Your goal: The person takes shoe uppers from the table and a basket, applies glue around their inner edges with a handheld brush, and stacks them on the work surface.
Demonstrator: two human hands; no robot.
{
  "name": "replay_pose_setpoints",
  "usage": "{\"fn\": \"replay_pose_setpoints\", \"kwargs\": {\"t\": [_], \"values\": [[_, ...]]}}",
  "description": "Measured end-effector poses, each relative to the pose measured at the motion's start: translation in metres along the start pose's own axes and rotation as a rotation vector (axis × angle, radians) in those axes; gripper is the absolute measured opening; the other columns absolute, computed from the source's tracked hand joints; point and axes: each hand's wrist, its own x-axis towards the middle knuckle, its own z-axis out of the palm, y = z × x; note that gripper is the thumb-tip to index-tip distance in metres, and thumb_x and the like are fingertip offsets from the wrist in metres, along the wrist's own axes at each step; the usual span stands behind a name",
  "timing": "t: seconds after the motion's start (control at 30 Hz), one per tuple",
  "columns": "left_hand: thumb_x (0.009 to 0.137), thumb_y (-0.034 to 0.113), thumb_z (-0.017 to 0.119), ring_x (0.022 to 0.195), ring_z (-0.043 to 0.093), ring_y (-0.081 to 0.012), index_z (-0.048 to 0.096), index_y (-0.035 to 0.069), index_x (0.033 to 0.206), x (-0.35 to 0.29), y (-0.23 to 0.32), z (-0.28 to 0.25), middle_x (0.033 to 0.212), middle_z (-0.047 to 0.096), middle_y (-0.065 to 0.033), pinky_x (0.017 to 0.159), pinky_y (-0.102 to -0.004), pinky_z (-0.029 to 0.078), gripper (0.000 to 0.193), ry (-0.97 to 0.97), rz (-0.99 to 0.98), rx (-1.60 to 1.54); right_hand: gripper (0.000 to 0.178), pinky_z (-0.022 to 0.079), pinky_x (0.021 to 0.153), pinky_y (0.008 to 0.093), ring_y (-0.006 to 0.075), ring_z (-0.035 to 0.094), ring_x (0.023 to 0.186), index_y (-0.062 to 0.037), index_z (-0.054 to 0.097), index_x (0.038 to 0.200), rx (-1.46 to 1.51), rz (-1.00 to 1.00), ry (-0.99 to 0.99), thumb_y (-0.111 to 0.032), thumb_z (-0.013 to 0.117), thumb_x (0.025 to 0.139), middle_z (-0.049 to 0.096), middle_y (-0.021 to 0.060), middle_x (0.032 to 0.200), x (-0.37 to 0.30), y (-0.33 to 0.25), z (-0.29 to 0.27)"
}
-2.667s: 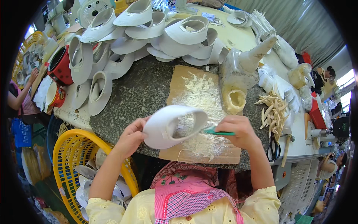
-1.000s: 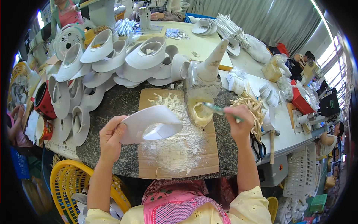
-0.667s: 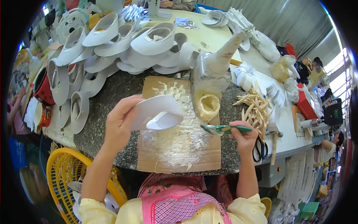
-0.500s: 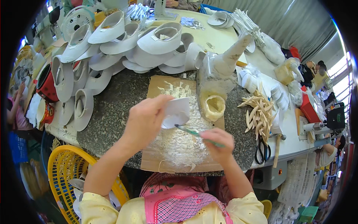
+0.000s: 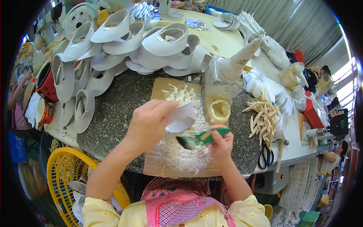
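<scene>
Over crusted cardboard (image 5: pixel 158 87), left hand (image 5: pixel 149 122) grips curved visor (image 5: pixel 183 114) (white), right hand (image 5: pixel 222 146) a green-handled brush (image 5: pixel 202 138).

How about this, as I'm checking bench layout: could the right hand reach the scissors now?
Probably not directly: the right hand holds a green brush, though only countertop seems to lie between it and the scissors.
</scene>
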Motion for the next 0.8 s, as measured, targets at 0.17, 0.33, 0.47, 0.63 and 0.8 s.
{"fn": "replay_pose_setpoints", "kwargs": {"t": [0.17, 0.33, 0.47, 0.63, 0.8], "values": [[0.068, 0.004, 0.056, 0.073, 0.057, -0.0226, 0.060, 0.002, 0.085, -0.007, 0.011, -0.016, 0.076, 0.059, -0.0094, 0.061, -0.0320, 0.045, 0.018, 0.163, 0.358, 0.310, 0.014, 0.037, 0.037, 0.0194, 0.0105, 0.048, 0.041, -0.0002, 0.050, 0.094, 0.316, -0.011, 0.055, -0.009, 0.052, 0.083, 0.059, 0.0082, 0.065, -0.002, -0.003, -0.039], [0.066, 0.019, 0.054, 0.079, 0.053, -0.0197, 0.062, 0.004, 0.074, -0.033, 0.009, 0.026, 0.076, 0.058, -0.0073, 0.065, -0.0316, 0.041, 0.019, -0.554, 0.775, 0.787, 0.013, 0.042, 0.041, 0.0196, 0.0104, 0.055, 0.051, 0.0011, 0.055, 0.093, -0.083, -0.298, 0.141, -0.004, 0.055, 0.081, 0.062, 0.0101, 0.072, -0.003, -0.022, -0.041], [0.065, 0.021, 0.053, 0.080, 0.051, -0.0217, 0.063, 0.003, 0.071, -0.054, 0.006, 0.050, 0.073, 0.058, -0.0073, 0.069, -0.0319, 0.038, 0.021, -0.558, 0.919, 0.807, 0.011, 0.045, 0.049, 0.0226, 0.0100, 0.058, 0.059, 0.0017, 0.058, 0.091, -0.569, -0.455, -0.016, -0.001, 0.058, 0.080, 0.064, 0.0084, 0.077, 0.025, -0.028, 0.015], [0.066, 0.023, 0.053, 0.080, 0.051, -0.0229, 0.066, 0.006, 0.068, -0.062, 0.006, 0.055, 0.073, 0.060, -0.0082, 0.070, -0.0335, 0.037, 0.021, -0.592, 0.895, 0.810, 0.010, 0.046, 0.056, 0.0271, 0.0177, 0.062, 0.064, -0.0026, 0.058, 0.089, -1.037, -0.567, -0.029, -0.004, 0.058, 0.079, 0.062, 0.0102, 0.077, 0.055, -0.020, 0.071], [0.066, 0.022, 0.052, 0.081, 0.051, -0.0236, 0.063, 0.002, 0.071, -0.075, -0.006, 0.049, 0.077, 0.059, -0.0094, 0.067, -0.0325, 0.038, 0.023, -0.596, 0.806, 0.735, 0.009, 0.043, 0.052, 0.0280, 0.0193, 0.057, 0.053, -0.0028, 0.057, 0.087, -1.144, -0.258, -0.228, -0.008, 0.056, 0.080, 0.058, 0.0102, 0.062, 0.049, -0.025, 0.063]]}}
